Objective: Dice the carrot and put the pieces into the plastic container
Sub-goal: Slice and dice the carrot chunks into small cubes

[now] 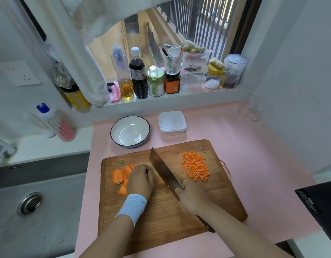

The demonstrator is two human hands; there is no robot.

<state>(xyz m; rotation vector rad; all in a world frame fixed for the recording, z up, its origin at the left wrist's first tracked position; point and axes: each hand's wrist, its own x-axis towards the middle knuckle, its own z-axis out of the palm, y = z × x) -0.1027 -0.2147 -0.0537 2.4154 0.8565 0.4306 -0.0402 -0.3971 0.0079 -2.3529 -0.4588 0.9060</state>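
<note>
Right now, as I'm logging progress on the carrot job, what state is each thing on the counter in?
plastic container: no carrot in it.
bowl: empty.
diced carrot: heaped on the right side of the cutting board.
carrot slices: not yet diced, held down by the left hand.
cleaver: blade upright over the cutting board, gripped by the right hand.

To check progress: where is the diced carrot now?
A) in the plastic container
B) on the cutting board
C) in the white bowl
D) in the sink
B: the diced carrot lies piled on the cutting board, right of the knife; the plastic container shows none.
</note>
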